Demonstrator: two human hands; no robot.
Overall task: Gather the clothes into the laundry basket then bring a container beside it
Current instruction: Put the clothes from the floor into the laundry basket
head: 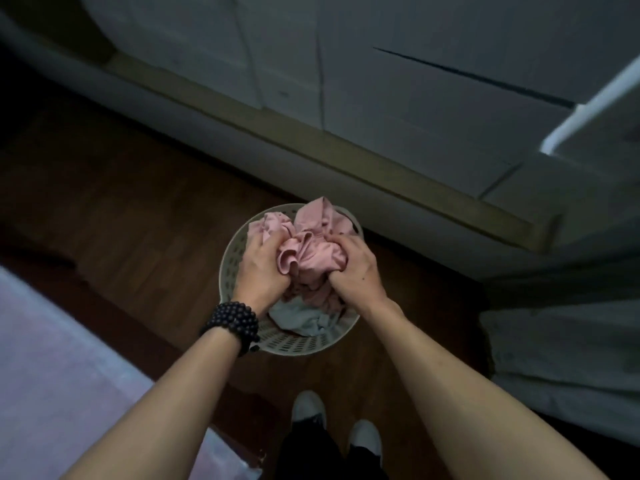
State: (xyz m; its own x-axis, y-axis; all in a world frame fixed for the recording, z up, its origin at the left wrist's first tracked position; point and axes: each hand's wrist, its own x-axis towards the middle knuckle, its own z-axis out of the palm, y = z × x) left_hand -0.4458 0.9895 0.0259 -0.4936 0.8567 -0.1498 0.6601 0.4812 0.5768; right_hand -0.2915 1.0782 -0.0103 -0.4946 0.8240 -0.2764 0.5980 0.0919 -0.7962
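Left hand (265, 268) and right hand (356, 271) are both clenched into a bunched pink fabric garment (311, 249), pressing it down from either side. The garment sits directly beneath the hands, heaped above the rim of the round perforated cream plastic laundry basket (294, 342), which stands on the dark wooden floor (138, 216). A pale grey-green cloth (301, 320) lies in the basket nearer the person. Neither hand is closer. No container is in view; its direction cannot be told.

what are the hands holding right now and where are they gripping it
Both hands, left and right, clutch the bunched pink garment at its sides, over the basket.
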